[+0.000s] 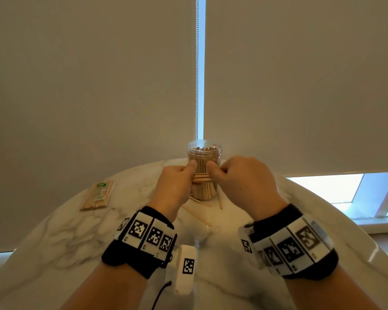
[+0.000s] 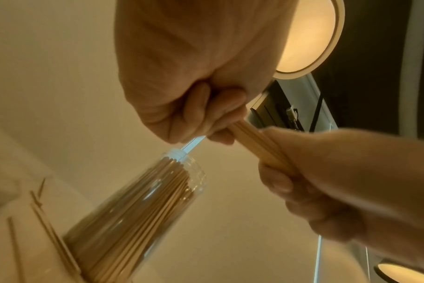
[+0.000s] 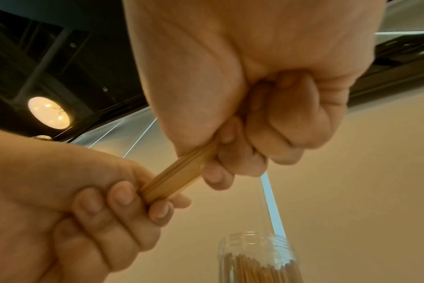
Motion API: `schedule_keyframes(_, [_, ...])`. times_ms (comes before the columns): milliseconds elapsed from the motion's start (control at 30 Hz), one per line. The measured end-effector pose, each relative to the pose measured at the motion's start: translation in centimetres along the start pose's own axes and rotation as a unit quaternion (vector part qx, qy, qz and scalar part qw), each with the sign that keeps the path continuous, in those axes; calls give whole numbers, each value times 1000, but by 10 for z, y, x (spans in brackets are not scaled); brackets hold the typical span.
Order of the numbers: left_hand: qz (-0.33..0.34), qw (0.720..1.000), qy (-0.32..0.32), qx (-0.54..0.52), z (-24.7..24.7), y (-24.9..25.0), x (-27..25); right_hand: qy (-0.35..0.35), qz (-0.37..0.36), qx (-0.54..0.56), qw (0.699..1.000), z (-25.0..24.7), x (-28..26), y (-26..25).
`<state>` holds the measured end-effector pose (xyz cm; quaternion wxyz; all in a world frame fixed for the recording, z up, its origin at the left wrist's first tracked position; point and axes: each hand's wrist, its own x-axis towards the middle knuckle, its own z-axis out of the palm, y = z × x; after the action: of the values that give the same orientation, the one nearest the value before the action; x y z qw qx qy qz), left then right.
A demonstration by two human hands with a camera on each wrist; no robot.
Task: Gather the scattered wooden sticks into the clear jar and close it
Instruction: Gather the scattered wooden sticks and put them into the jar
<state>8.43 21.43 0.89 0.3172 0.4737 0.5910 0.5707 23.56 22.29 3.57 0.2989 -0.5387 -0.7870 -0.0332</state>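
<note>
near the far edge of the tabletop (image 1: 54, 238), at its middle, stands the clear jar (image 1: 203, 151), upright, lidless, and packed with wooden sticks standing on end. just in front of the jar, raised off the marble surface, both hands hold one bundle of sticks (image 1: 202, 177) lying level, crosswise to the person. the left hand (image 1: 176, 186) has its fingers curled round the bundle's left end, thumb lying along the top; the right hand (image 1: 244, 182) is clamped the same way on the right end, so only a short middle stretch of the bundle shows between the two thumbs. the hands are close together, not touching as far as the head view shows. from the left wrist view the bundle (image 2: 259, 145) runs straight from one fist into the other, with the jar (image 2: 143, 216) below it; the right wrist view shows the bundle (image 3: 179, 176) gripped by curled fingers at both ends above the jar's open mouth (image 3: 254, 241).

a few loose sticks (image 1: 196, 215) lie on the tabletop at the near side of the jar, between the wrists and the jar's base, and one more (image 1: 220, 201) lies just right of the base. toward the left edge rests a wrapped pack of sticks (image 1: 98, 195), well apart from the jar. both wrists wear black bands with square-patterned markers.
</note>
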Motion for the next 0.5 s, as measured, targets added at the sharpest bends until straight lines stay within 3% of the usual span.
schedule_keyframes(133, [-34,996,-82,-18,3,11,-5,-63,55,60,995,-4,10,24])
schedule_keyframes(300, [-30,997,-20,-64,1,5,-1,-19,99,80,992,-19,16,44])
schedule_keyframes(500, [3,997,-6,80,9,-13,46,34,95,-26,995,-38,75,39])
